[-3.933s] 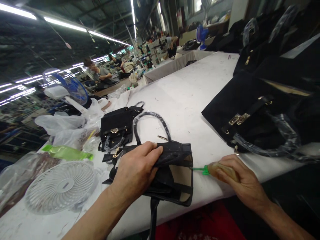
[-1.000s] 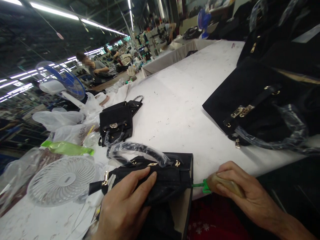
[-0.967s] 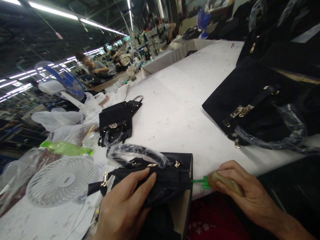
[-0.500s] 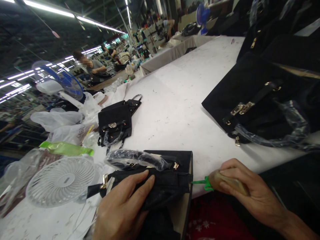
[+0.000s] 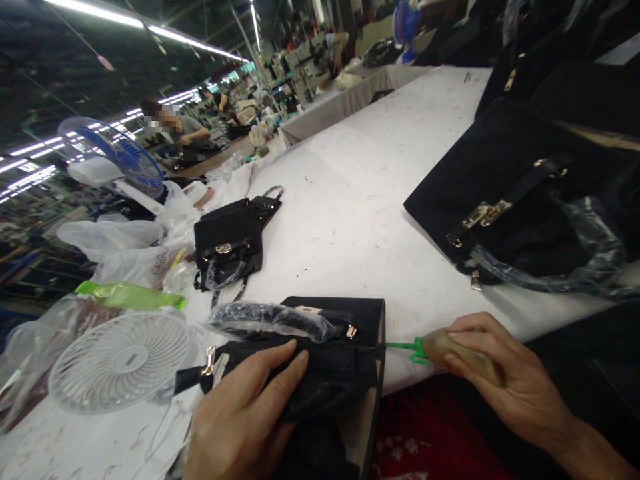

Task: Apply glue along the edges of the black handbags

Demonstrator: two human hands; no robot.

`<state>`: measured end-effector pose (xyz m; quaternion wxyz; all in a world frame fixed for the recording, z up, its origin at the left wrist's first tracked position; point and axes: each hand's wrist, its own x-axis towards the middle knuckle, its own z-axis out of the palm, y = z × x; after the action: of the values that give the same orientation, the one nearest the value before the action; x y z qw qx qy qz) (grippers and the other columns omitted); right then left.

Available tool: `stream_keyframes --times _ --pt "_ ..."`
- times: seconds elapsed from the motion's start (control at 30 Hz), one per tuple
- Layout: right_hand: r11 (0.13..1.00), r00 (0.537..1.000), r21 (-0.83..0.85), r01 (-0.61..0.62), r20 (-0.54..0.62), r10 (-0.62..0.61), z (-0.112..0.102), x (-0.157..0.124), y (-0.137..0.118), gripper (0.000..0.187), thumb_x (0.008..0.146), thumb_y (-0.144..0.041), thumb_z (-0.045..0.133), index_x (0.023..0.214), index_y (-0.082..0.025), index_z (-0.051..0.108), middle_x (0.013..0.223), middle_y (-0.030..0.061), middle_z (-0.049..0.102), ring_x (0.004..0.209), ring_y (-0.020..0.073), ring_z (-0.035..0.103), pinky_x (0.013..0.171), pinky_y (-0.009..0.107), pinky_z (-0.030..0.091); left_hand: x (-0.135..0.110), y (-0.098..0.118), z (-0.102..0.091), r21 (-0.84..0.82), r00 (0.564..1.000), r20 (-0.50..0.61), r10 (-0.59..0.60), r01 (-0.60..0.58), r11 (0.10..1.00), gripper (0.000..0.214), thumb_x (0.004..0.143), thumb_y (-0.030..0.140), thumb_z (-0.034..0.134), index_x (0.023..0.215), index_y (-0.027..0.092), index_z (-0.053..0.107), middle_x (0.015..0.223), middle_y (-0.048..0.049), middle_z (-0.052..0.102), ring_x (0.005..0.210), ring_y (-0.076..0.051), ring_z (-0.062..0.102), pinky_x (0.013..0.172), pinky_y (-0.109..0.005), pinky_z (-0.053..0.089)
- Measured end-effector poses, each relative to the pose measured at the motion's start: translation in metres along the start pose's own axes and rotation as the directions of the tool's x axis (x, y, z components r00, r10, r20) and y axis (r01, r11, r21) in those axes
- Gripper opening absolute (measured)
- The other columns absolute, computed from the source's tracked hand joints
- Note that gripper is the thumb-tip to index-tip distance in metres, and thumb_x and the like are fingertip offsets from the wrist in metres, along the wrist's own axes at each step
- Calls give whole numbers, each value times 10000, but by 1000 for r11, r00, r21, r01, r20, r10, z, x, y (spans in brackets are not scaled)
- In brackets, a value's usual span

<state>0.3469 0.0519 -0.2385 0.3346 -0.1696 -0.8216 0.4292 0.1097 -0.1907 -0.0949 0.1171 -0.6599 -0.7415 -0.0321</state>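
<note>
A small black handbag [image 5: 345,347] lies at the near edge of the white table [image 5: 365,193], its handle [image 5: 270,320] wrapped in clear plastic. My left hand [image 5: 245,413] presses flat on the bag's dark fabric, fingers stretched out. My right hand [image 5: 505,380] is closed round a small amber squeeze bottle [image 5: 460,350] with a green nozzle [image 5: 405,347]. The nozzle tip touches the bag's right edge.
A second small black bag [image 5: 230,243] lies further back. Large black bags [image 5: 530,193] fill the right side. On the left are a white desk fan [image 5: 120,360], a green bottle [image 5: 130,295], plastic bags [image 5: 120,240] and a blue fan [image 5: 125,157]. Other people work at far tables.
The bag has been turned over and pulled closer to the table edge since the earliest frame. Over the last second my right hand and bottle drew back slightly to the right.
</note>
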Motion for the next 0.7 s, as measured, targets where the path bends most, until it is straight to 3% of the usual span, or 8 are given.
stream_keyframes --times 0.13,0.3,0.53,0.7 --pt "999 999 42 7 47 -9 1 0 -1 137 931 -236 620 1054 -296 631 998 30 619 837 171 661 690 260 562 2 2 -1 5 1000 -12 5 -5 1000 350 932 201 550 1275 174 609 1267 -126 638 1100 -224 657 892 -318 599" --pt "994 994 27 -101 -44 103 1 -1 -3 71 934 -270 614 999 -289 634 985 27 616 857 187 647 714 278 538 1 4 -1 -13 1000 -24 9 -10 1000 348 918 158 555 1262 154 610 1275 -133 628 1132 -221 636 911 -320 584" --pt "972 973 114 -207 123 193 2 -6 -24 48 962 -301 570 956 -277 612 957 14 631 851 181 655 667 239 530 0 6 0 -17 999 -32 4 -4 1000 341 919 167 568 1257 155 611 1268 -134 633 1129 -229 637 905 -329 587" --pt "986 987 71 -149 76 144 2 -7 -27 57 953 -258 575 974 -286 619 957 13 636 847 175 658 691 236 533 -1 7 0 -25 1000 -21 -12 11 1000 352 911 150 562 1259 156 611 1277 -134 626 1133 -232 635 905 -336 587"
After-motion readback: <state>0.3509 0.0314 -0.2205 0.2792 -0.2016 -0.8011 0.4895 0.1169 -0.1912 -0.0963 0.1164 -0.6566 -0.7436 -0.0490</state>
